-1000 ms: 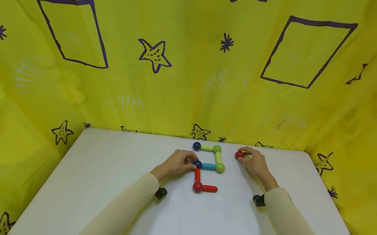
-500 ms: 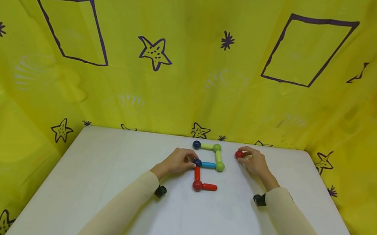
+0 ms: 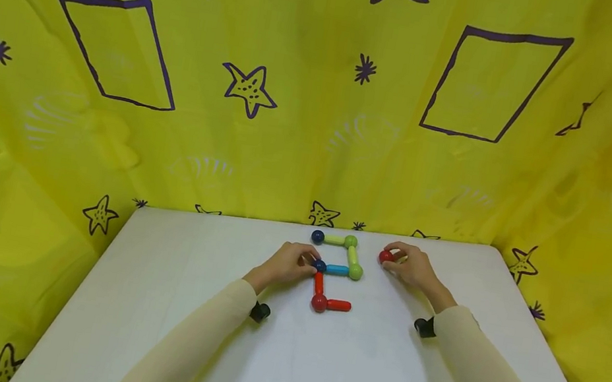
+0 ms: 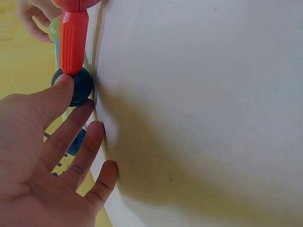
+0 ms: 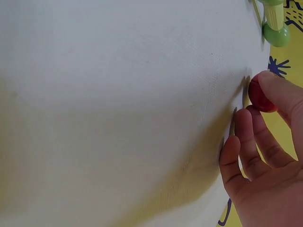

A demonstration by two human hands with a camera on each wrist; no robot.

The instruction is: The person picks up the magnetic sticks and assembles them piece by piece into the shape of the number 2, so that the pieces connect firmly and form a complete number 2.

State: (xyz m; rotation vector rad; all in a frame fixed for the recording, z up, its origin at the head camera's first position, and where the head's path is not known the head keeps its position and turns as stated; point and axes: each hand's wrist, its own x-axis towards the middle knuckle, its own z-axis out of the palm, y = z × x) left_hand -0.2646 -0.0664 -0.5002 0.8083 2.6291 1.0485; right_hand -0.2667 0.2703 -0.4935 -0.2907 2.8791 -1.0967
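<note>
A chain of coloured balls and rods lies on the white table. My left hand pinches the dark blue ball in its middle, thumb on top beside the red rod. From that ball a blue rod runs right to a green ball; light green rods continue to another green ball and a far dark blue ball. Nearer me, a red ball bears a second red rod. Right of the chain, my right hand holds a loose red ball between thumb and fingers.
A yellow curtain printed with stars and frames hangs behind the table and along both sides. Small black wrist cameras jut from under each cuff, one by the left sleeve and one by the right sleeve.
My right hand has come slightly nearer to me with the loose red ball. My left hand keeps its hold on the dark blue ball, and the chain lies as before.
</note>
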